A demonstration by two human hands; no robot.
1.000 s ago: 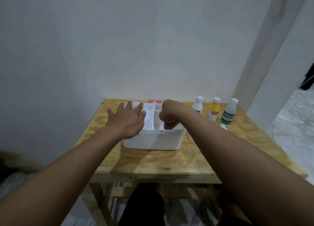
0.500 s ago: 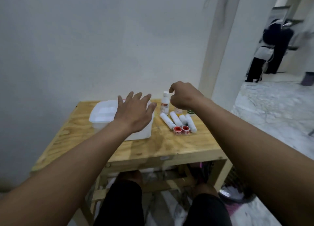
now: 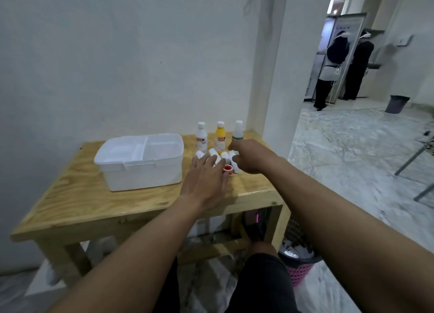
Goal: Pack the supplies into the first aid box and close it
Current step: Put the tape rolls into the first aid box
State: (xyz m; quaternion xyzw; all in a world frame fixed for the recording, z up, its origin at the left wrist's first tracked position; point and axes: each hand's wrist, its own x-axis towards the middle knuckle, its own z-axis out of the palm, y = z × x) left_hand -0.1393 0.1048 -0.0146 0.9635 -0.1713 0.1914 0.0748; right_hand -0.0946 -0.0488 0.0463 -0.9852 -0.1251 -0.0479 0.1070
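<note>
Neither grip had closed on anything that could be confirmed. Left hand [image 3: 206, 176] was flat with fingers spread, lying over the near ends of the white rolls [image 3: 213, 153]; nothing held. Right hand [image 3: 250, 156] was curled at the right end of the same row, fingers bent down toward the rightmost roll, but contact was hidden by the knuckles, so I could not tell whether it had hold.

First aid box [image 3: 141, 161] sat open on the bench [image 3: 82, 195], left of the supplies, its divided tray showing; both compartments looked empty and no lid was visible. Rolls lay side by side just right of the box. A small red-rimmed tape spool [image 3: 227, 169] lay in front of them, beside the left fingertips. Three bottles stood upright behind the row: white bottle [image 3: 201, 137], yellow bottle [image 3: 220, 137], and a third, green-labelled bottle [image 3: 237, 131] partly behind the right hand.

Judgement: packing had not begun; first pickup was in hand. Next move called for closing fingers round a roll, lifting it clear of its neighbours, and carrying it left over the box rim into a compartment.
</note>
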